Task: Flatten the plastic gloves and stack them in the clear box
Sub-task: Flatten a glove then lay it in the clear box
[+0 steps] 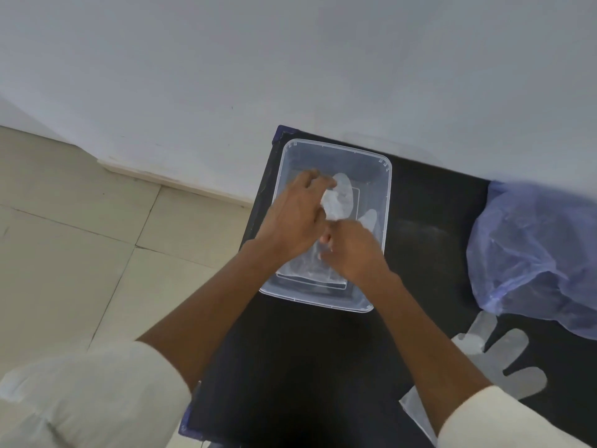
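**Smoothing a glove flat inside the box**

Nearest to me, one flattened plastic glove (497, 360) lies on the black table (307, 367) by the right sleeve, waiting its turn. Further in, both hands work inside the clear box (384, 189). The right hand (352, 253) has its fingers curled down onto the glove in the box (339, 202), seemingly pinning its cuff end, though I cannot tell if it pinches. The left hand (294, 218) pinches the crumpled finger end. To do this well, I'd keep the cuff held firm and draw the bunched part outward, then press flat so trapped air escapes and it lies square. Beyond, a bluish plastic bag (536, 253) sits at the table's right.
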